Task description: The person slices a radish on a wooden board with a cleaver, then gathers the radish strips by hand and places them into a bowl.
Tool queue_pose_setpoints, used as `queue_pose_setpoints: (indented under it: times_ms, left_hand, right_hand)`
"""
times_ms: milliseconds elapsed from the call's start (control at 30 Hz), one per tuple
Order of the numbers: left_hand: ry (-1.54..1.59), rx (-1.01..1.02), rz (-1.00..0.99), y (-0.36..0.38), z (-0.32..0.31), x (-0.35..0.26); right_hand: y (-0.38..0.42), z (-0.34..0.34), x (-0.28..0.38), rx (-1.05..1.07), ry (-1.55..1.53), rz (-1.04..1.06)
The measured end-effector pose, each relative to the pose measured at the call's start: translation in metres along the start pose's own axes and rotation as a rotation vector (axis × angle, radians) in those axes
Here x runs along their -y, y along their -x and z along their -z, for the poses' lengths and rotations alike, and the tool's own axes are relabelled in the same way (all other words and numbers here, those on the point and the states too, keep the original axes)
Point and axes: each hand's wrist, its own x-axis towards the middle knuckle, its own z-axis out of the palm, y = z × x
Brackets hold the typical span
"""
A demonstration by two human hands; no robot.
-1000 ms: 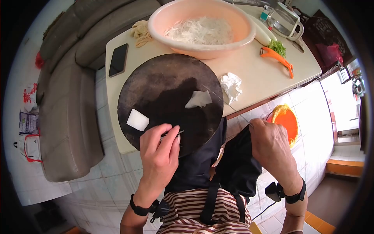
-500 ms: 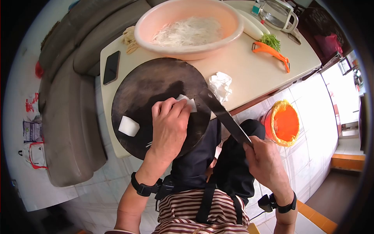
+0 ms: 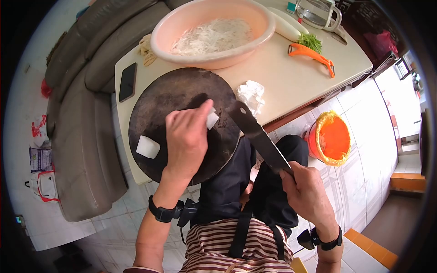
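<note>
My left hand (image 3: 187, 139) is closed on a white radish piece (image 3: 212, 119) on the round dark chopping board (image 3: 168, 91); the fingers partly hide the piece. A second white block (image 3: 148, 147) lies at the board's left edge. In my right hand (image 3: 307, 189) is the handle of a cleaver (image 3: 259, 139). Its dark blade slants up and left, with the far end at the board's right edge, to the right of the held piece.
Behind the board stands a pink basin (image 3: 159, 50) of white shreds. On the table (image 3: 277, 86) are a phone (image 3: 128, 82), crumpled tissue (image 3: 251, 96), orange peeler (image 3: 314, 55), whole radishes (image 3: 284, 26) and a glass pot (image 3: 318, 13). A lined bin (image 3: 331, 139) stands at right.
My left hand has shifted slightly left and its index finger now points up along the piece. The cleaver has moved a little left and down. The whole view has shifted slightly.
</note>
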Motion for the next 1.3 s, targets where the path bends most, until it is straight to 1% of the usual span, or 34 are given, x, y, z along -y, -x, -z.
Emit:
queue_pose_setpoints:
  times_ms: [33, 67, 133, 200, 267, 333, 367, 433, 533, 567, 600, 700, 833, 900, 1000, 1100, 1300]
  left_hand:
    - [0.073, -0.074, 0.058, 0.001, 0.005, 0.001]
    - [0.158, -0.098, 0.199, 0.005, 0.013, 0.0]
    - [0.326, -0.138, 0.358, 0.012, 0.035, -0.006]
    - [0.269, -0.204, 0.307, 0.028, 0.053, -0.005]
    - [0.177, -0.205, 0.258, 0.052, 0.068, -0.005]
    - [0.025, -0.144, 0.15, 0.077, 0.08, -0.008]
    - [-0.018, -0.129, 0.128, 0.091, 0.083, -0.011]
    - [-0.09, -0.113, 0.085, 0.118, 0.086, -0.012]
    - [-0.048, -0.061, 0.145, 0.146, 0.083, -0.008]
    - [-0.023, -0.065, 0.167, 0.15, 0.08, -0.007]
    - [-0.021, -0.067, 0.176, 0.152, 0.08, -0.006]
    - [-0.009, -0.014, 0.172, 0.154, 0.078, -0.003]
    - [0.01, 0.096, 0.158, 0.155, 0.085, 0.001]
    - [0.022, 0.134, 0.158, 0.157, 0.088, 0.002]
    - [0.044, 0.165, 0.152, 0.155, 0.09, 0.002]
    - [0.07, 0.148, 0.118, 0.156, 0.088, 0.006]
    - [0.099, 0.179, 0.123, 0.16, 0.088, 0.009]
  right_hand:
    - [0.001, -0.001, 0.001, 0.007, -0.015, -0.014]
    - [0.001, -0.001, 0.002, 0.012, -0.013, -0.008]
    - [0.002, -0.002, 0.007, 0.059, -0.033, -0.071]
    - [0.003, -0.006, 0.012, 0.061, -0.04, -0.032]
    - [0.006, -0.012, 0.016, 0.073, -0.054, 0.007]
    - [0.007, -0.018, 0.023, 0.06, -0.061, 0.097]
    - [0.007, -0.021, 0.028, 0.076, -0.063, 0.104]
    - [0.007, -0.027, 0.038, 0.108, -0.031, 0.199]
    - [0.011, -0.04, 0.047, 0.154, 0.022, 0.247]
    - [0.011, -0.041, 0.051, 0.224, 0.055, 0.247]
    - [0.011, -0.045, 0.053, 0.231, 0.06, 0.247]
    - [0.01, -0.051, 0.059, 0.304, 0.208, 0.36]
    - [0.006, -0.054, 0.066, 0.378, 0.293, 0.417]
    - [0.003, -0.054, 0.071, 0.437, 0.394, 0.468]
    - [0.001, -0.056, 0.076, 0.457, 0.477, 0.515]
    - [-0.002, -0.056, 0.081, 0.468, 0.54, 0.541]
    - [-0.01, -0.055, 0.082, 0.489, 0.537, 0.582]
